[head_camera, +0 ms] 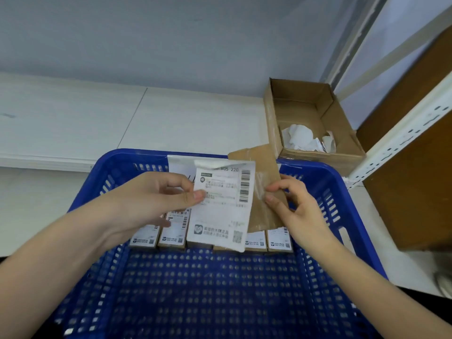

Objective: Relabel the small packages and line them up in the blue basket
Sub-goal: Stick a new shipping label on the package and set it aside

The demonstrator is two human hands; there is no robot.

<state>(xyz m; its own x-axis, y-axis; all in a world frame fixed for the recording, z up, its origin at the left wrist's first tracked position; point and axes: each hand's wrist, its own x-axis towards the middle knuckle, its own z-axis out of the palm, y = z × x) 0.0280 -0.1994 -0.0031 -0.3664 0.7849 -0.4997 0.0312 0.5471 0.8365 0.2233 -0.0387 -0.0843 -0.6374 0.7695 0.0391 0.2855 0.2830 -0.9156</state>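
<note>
Counted: one blue basket (342, 192); five visible labelled packages (172, 237) in a row inside; one brown package (265, 182) and one loose label (221, 206) held; one cardboard box (305, 152).

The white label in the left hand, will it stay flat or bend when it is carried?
Probably floppy: the label curls at its top edge and hangs below the left hand, which pinches it. It looks thin and light. Any exposed adhesive might cling.
</note>
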